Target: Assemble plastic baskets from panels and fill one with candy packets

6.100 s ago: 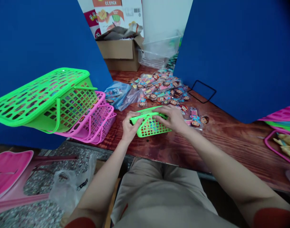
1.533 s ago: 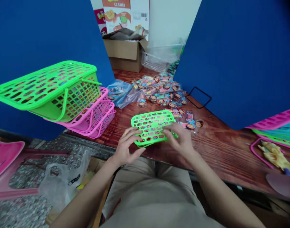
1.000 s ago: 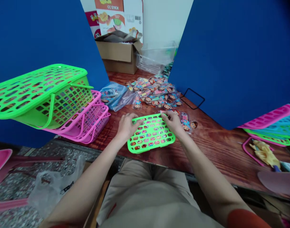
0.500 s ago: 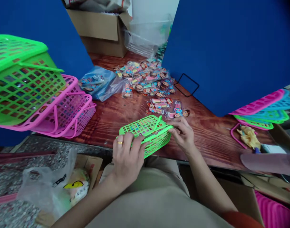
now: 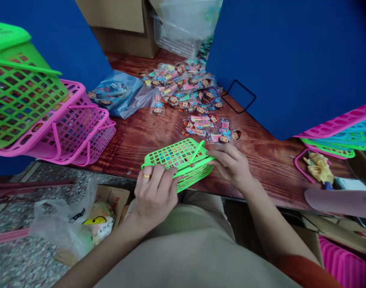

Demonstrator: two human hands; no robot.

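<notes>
A green plastic basket (image 5: 195, 176) with a lattice lid (image 5: 174, 154) lies at the table's front edge, small colourful items showing through the holes. My left hand (image 5: 156, 192), a ring on one finger, is closed over the near left corner, its fingers bent across the rim. At the right end, my right hand (image 5: 231, 164) pinches the rim between thumb and fingers. A narrow green handle (image 5: 197, 151) slants up across the lid. Just beyond the basket lie several small clear packets (image 5: 201, 125) with cartoon figures.
A heap of similar packets (image 5: 183, 88) spreads farther back, beside a blue plastic bag (image 5: 117, 94). Stacked green (image 5: 24, 100) and pink baskets (image 5: 78, 124) stand left. Blue panels (image 5: 291, 60) flank the table (image 5: 126, 144). Coloured lids (image 5: 345, 128) and crumpled yellow material (image 5: 319, 168) are at right.
The basket sits slightly farther left and higher in view, with both hands still on it. The whole view has shifted a little; my right hand's fingers have adjusted along the rim.
</notes>
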